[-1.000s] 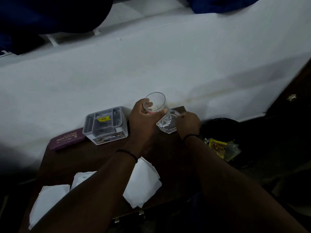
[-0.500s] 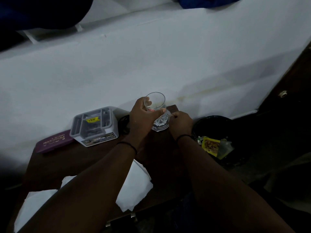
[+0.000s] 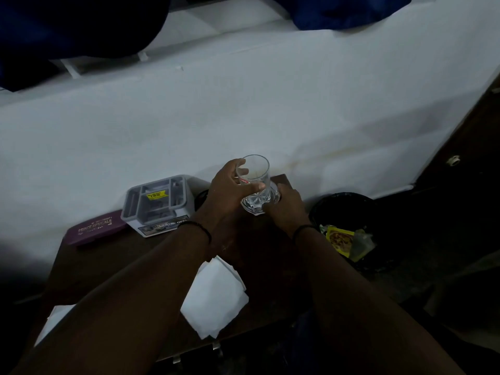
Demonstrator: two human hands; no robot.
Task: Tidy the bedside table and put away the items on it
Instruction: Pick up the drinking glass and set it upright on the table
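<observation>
A clear drinking glass (image 3: 254,175) stands upright at the far edge of the dark wooden bedside table (image 3: 113,263). My left hand (image 3: 226,197) grips it, thumb and fingers curled round its side. Under the glass sits a clear glass dish (image 3: 274,197), mostly hidden. My right hand (image 3: 286,208) holds that dish at its right rim with curled fingers. A grey plastic organiser box (image 3: 158,204) stands left of the glass, and a maroon spectacle case (image 3: 96,230) lies further left.
White paper sheets (image 3: 216,293) lie on the near part of the table, partly under my left forearm. A black bin (image 3: 343,212) with yellow wrappers stands right of the table. A white sheet-covered bed (image 3: 243,104) runs behind.
My left hand has lowered the glass from above the dish down onto it. My right hand has stayed at the dish's rim.
</observation>
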